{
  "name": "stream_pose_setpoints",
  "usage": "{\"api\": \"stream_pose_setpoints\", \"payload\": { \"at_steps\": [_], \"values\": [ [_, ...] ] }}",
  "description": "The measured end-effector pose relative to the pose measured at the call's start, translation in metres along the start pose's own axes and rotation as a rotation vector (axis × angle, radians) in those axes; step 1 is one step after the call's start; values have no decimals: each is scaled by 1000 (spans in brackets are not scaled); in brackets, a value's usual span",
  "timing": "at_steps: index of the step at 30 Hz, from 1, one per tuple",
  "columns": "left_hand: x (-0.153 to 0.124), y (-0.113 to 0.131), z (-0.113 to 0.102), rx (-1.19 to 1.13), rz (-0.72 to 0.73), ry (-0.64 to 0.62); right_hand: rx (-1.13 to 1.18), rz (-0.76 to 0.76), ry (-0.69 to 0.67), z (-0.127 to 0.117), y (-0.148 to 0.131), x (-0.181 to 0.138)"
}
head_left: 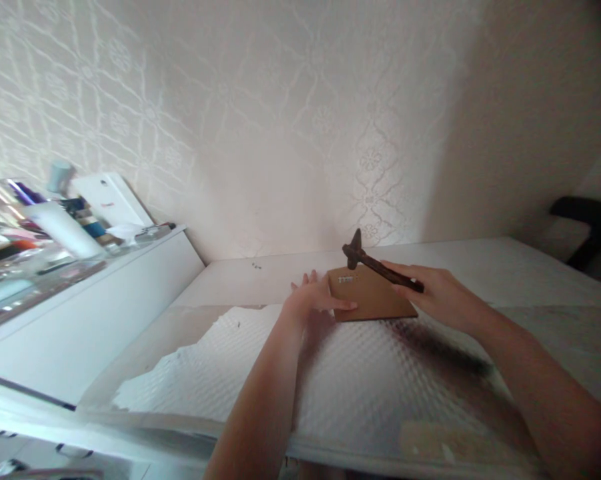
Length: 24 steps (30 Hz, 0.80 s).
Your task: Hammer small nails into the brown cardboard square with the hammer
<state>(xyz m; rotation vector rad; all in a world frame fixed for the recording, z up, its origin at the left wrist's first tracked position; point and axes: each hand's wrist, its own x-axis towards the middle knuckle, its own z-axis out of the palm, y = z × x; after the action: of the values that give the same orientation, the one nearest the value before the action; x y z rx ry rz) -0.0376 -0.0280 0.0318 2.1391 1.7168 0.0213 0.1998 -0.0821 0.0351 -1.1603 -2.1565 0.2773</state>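
Observation:
My right hand [433, 290] is wrapped round the dark handle of a small hammer [390, 272]. The hammer's head hangs over the far edge of a flat brown board [375, 300], apart from its surface as far as I can tell. A short row of small shiny bits [346, 279], perhaps nails, shows near the board's far left corner. My left hand [314, 297] rests at the board's left side with fingers spread, the thumb lying across its top. Under the board is a white quilted-textured sheet [260, 353] with a ragged left edge.
The white table [230, 277] runs up to a patterned wall [290, 133]. A few tiny dark pieces [256, 266] lie near its back left. On the left stands a white cabinet [105, 333] crowded with bottles and a white box [114, 200]. A black armrest-like shape [593, 217] juts in from the right.

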Motion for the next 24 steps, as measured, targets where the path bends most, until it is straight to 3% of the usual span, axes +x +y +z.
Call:
{"api": "stream_pose_setpoints", "payload": {
  "at_steps": [8, 15, 19, 24],
  "values": [
    [1, 8, 4, 57, -32, 83, -78, 73, 83, 9, 6, -1],
    [-13, 45, 15, 192, 69, 379, -134, 153, 107, 19, 14, 0],
    [-22, 68, 32, 141, 247, 262, -158, 165, 130, 19, 16, 1],
    [-20, 69, 44, 134, 430, 207, -159, 164, 149, 18, 18, 1]
  ]
}}
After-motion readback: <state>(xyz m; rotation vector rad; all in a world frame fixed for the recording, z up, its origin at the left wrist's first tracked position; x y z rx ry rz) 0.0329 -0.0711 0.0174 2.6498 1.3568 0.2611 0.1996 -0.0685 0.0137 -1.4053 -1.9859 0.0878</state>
